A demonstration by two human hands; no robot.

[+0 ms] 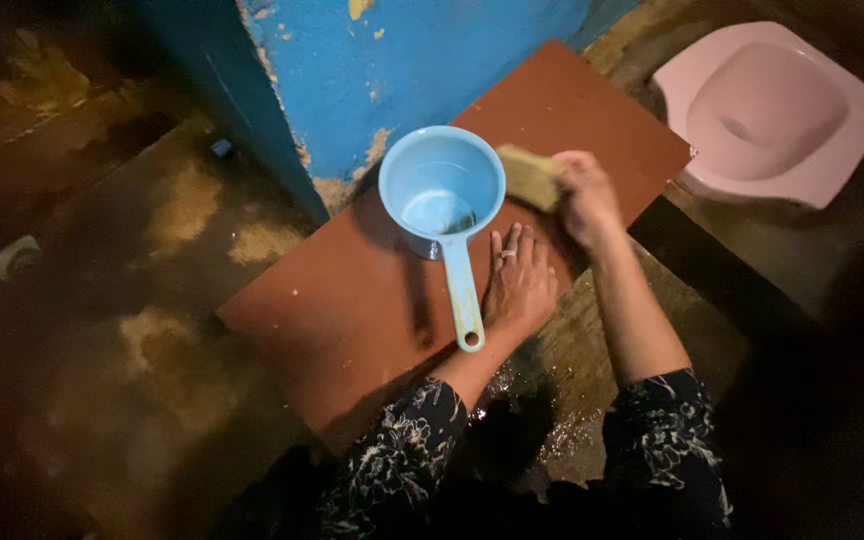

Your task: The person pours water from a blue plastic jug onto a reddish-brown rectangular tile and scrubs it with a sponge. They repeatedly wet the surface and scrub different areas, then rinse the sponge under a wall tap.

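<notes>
Gripping a yellowish scrubbing pad (pixel 530 176) in a clenched right hand (pixel 586 198), a person worked at the far right part of a reddish-brown board (pixel 352 300) laid on the wet floor (pixel 152 330). The pad looked soft, light and likely sodden, easy to squeeze from its rear end, where the fingers wrapped it. The left hand (pixel 519 285) lay flat and released on the board, fingers spread, bracing near the board's near right edge and holding nothing.

Just beside the pad stood a light-blue plastic dipper (pixel 441 187), upright, a little water in its bottom, its long handle (pixel 463 295) pointing back toward the person alongside the left hand. It appeared light, stiff and probably slick; the handle offered the obvious hold.

The board's far edge met a chipped blue wall (pixel 422 60), leaving no room there. Its left half lay open. Beyond the right corner sat a pink squat pan (pixel 767 115), well apart from the hands.
</notes>
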